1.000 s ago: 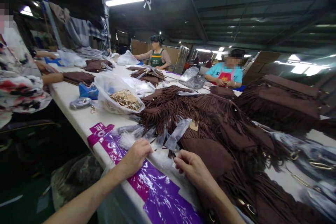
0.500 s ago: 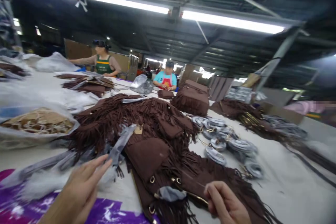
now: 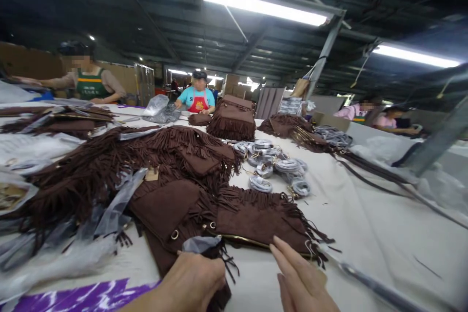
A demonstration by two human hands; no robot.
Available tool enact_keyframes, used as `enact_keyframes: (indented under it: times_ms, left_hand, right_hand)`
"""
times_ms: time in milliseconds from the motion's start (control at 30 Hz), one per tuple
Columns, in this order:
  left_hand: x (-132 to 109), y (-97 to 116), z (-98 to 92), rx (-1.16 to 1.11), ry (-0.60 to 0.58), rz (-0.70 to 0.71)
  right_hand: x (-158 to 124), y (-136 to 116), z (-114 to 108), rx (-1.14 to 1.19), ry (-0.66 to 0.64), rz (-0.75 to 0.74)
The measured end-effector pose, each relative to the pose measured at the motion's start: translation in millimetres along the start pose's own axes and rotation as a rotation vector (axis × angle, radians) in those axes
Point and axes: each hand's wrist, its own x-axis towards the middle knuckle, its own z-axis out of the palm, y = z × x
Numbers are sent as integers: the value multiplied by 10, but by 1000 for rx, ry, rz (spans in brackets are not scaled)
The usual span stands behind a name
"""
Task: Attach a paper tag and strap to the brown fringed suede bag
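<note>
The fringed brown bag (image 3: 259, 219) lay on the table (image 3: 369, 234), our right hand (image 3: 302, 278) at its zip (image 3: 248, 241), fingers outstretched together. Our left hand (image 3: 197, 275) curled beside grey plastic (image 3: 201, 244); we couldn't tell its grip. Wrapped coils (image 3: 288, 165) lay beyond.

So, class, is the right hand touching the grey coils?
Apart: in the head view, the brown fringed piece lies between the right hand and the grey coils.
</note>
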Motion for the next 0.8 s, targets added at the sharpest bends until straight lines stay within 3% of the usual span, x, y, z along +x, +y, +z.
enact_keyframes:
  times_ms: [67, 133, 267, 467, 600, 667, 800]
  left_hand:
    - [91, 144, -64, 5, -25, 11]
    - [198, 264, -137, 2, -11, 37]
    - [396, 389, -226, 32, 27, 56]
    - [561, 477, -204, 55, 15, 224]
    - [759, 332, -203, -2, 127, 399]
    - [915, 180, -164, 114, 188, 362]
    - [1186, -58, -87, 240, 132, 229]
  right_hand:
    - [-38, 8, 67, -10, -84, -139]
    - [-85, -3, 167, 48, -175, -178]
    - [-172, 17, 274, 97, -288, -78]
    - [-122, 118, 63, 45, -311, 50]
    - [-96, 317, -174, 220, -346, 262]
    - [-134, 423, -282, 305, -322, 355]
    - [-217, 488, -387, 414, -199, 594]
